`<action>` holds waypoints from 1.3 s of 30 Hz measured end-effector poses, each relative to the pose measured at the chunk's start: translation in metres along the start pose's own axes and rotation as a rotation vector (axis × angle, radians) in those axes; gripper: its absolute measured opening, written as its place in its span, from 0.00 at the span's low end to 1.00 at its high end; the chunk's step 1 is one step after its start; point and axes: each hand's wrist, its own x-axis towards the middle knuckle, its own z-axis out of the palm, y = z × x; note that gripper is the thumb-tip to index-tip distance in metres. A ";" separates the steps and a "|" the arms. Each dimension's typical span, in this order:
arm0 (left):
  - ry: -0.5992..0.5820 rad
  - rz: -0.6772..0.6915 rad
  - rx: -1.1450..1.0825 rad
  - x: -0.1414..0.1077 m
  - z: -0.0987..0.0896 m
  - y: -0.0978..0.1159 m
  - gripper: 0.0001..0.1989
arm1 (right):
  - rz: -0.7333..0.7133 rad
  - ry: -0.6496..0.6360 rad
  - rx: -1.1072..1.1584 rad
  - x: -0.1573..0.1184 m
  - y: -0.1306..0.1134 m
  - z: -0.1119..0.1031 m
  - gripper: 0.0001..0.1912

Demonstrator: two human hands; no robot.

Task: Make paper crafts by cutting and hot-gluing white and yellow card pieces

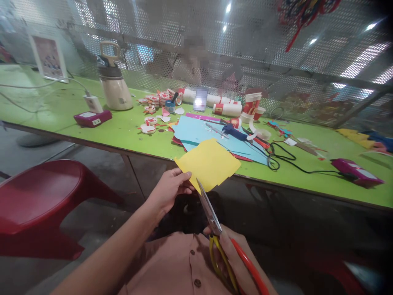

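Observation:
My left hand (175, 186) pinches the lower left edge of a yellow paper sheet (210, 164), thumb on top and fingers beneath. The sheet is held up at the front edge of the green table. My right hand (231, 250) is wrapped round the handles of a pair of scissors (209, 209), one yellow and one red-orange. Their blades point up and away, with the tips at the sheet's lower left corner, close to my left fingers. Light blue sheets (196, 133) lie on the table behind the yellow one.
A glue gun (235, 133) with a black cord rests on the blue sheets. Paper cups (251, 104), small cut pieces and a phone (200, 100) stand behind. A thermos (115, 88) and purple box (93, 118) are left. A red stool (43, 192) stands below.

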 end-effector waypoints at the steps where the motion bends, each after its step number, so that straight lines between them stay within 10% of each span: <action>1: 0.006 0.009 0.000 0.000 -0.001 0.000 0.10 | -0.004 -0.002 -0.010 0.000 -0.001 0.000 0.31; 39: 0.075 0.111 0.088 -0.021 -0.002 -0.009 0.13 | -0.155 -0.057 -0.207 0.017 0.012 -0.007 0.30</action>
